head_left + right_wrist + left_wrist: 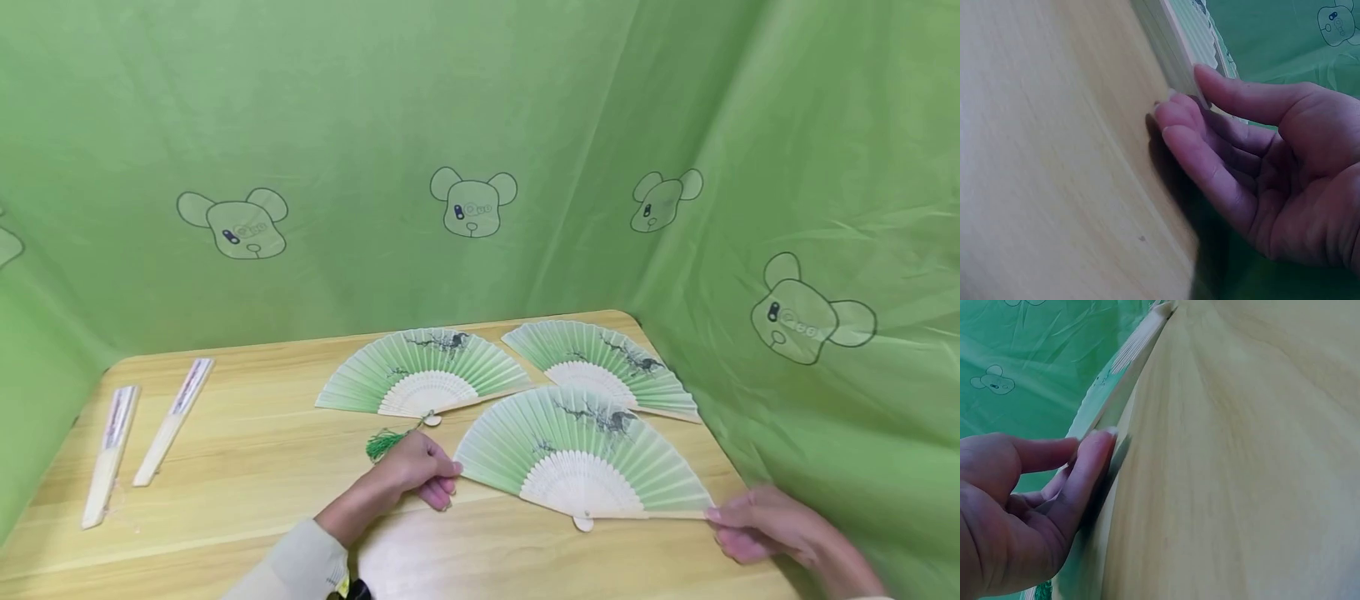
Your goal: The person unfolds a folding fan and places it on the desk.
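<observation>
A spread green folding fan (577,454) with pale wooden ribs and a dark branch print lies low over the front right of the table. At its left end, my left hand (420,472) pinches the outer edge between thumb and fingers. My right hand (767,527) holds the tip of the opposite guard stick, its thumb (1235,92) on top. Behind are two more spread fans of the same print: a left fan (427,372) and a right fan (603,367), which the front fan partly overlaps in the head view. A green tassel (385,444) lies just behind my left hand.
Two folded fans, a nearer one (110,458) and a farther one (172,423), lie at the left of the wooden table (262,500). Green cloth (360,125) with bear-head drawings stands behind the table and along both sides, close to my right hand.
</observation>
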Available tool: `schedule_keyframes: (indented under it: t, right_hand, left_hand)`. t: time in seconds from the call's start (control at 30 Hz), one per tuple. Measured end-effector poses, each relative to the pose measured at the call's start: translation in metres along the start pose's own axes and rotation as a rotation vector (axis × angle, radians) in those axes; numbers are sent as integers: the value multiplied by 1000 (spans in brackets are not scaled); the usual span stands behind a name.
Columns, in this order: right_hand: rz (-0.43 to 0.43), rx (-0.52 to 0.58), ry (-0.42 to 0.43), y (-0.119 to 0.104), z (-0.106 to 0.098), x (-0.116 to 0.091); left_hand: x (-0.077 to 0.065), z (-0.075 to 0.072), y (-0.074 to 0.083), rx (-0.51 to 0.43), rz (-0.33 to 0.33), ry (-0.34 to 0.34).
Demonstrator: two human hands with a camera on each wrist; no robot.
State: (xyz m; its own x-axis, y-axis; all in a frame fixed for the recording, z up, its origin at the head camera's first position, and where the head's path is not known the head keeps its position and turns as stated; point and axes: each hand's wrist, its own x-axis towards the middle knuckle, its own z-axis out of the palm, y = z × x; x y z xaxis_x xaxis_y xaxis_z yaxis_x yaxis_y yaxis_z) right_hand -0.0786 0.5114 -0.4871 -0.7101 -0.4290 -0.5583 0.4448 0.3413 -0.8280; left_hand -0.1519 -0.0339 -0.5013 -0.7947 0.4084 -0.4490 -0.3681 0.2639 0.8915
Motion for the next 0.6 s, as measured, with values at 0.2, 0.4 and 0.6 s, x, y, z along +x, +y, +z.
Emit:
schedule_keyframes:
  t: [0.2, 0.4, 0.6]
  right_hand:
    - [-16, 21, -91, 0, -1, -7]
    - [-30, 10, -119, 5, 0, -8]
    - [14, 2, -142, 7, 2, -7]
  left_hand:
    - [-3, -5, 1, 16, 6, -72]
    - [-5, -7, 2, 33, 6, -98]
    - [-6, -6, 2, 90, -25, -92]
